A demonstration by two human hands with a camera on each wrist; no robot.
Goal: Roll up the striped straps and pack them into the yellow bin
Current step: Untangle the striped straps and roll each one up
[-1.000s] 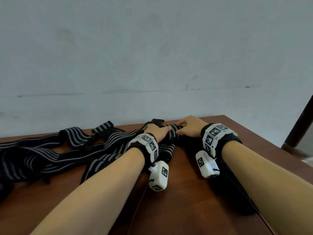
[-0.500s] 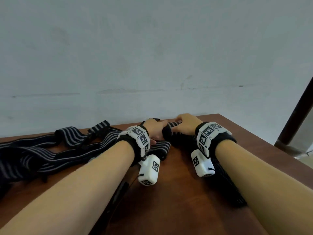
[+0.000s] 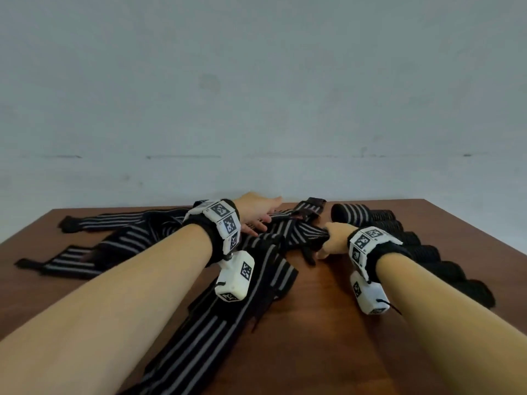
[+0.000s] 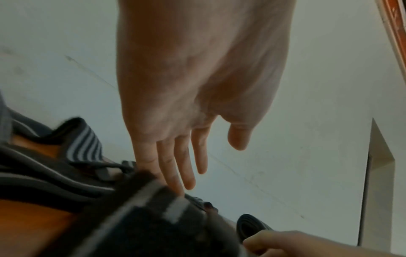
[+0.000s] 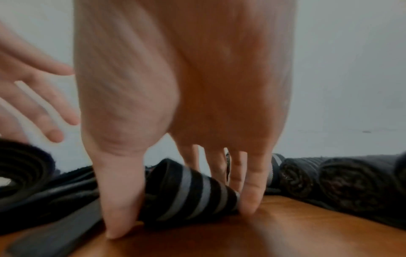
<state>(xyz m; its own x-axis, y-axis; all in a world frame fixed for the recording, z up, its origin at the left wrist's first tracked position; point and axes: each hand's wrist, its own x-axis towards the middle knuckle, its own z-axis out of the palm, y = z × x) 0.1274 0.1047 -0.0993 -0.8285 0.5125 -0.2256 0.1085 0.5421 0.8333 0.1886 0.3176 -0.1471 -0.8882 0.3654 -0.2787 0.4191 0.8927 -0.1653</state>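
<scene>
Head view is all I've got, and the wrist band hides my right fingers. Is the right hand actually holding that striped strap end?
Observer: Yes. On the right wrist view the right hand pinches the bunched end of the black strap with grey stripes between thumb and fingers.
Operator: Lifted or down?
Observer: Down; the thumb tip presses on the brown wooden table.
Operator: Left hand gripping too?
Observer: No. On the left wrist view the left hand has straight fingers and holds nothing.
</scene>
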